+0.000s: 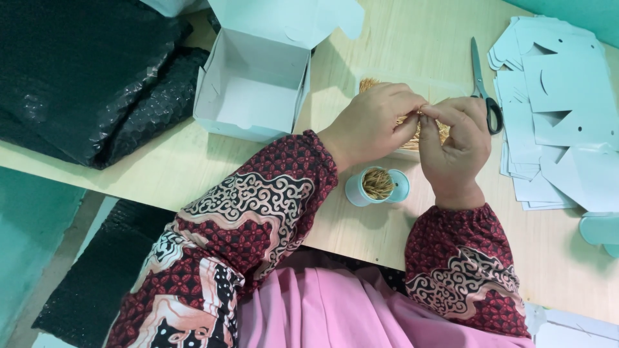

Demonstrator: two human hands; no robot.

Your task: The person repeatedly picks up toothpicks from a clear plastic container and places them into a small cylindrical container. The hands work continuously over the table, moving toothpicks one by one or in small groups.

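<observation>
The wooden table (400, 38) fills most of the view. At ten o'clock lies a heap of black bubble wrap (84, 71). At eleven to twelve o'clock stands an open white box (255, 90), empty inside, its lid flap raised. At two to three o'clock sits a pile of flat white box blanks (554, 103), with a pair of scissors (482, 84) just beside it at one o'clock.

Near the centre the two hands meet over a clear tray of toothpicks (425, 132), which they largely hide. The left hand (371, 122) and the right hand (454, 145) are pressed close, fingertips together, pinching a small bunch of toothpicks (416, 119) between them. Whether the bunch is fully lifted off the tray I cannot tell.

Just below the hands, at six o'clock from them, stands a small round teal jar (377, 187), upright, open, and already well filled with toothpicks.

The step in hand looks like gathering and squaring up a bunch. The next move would seem to call for keeping the sticks aligned and tightly pinched, then bringing them down upright into the narrow jar mouth without scattering any.
</observation>
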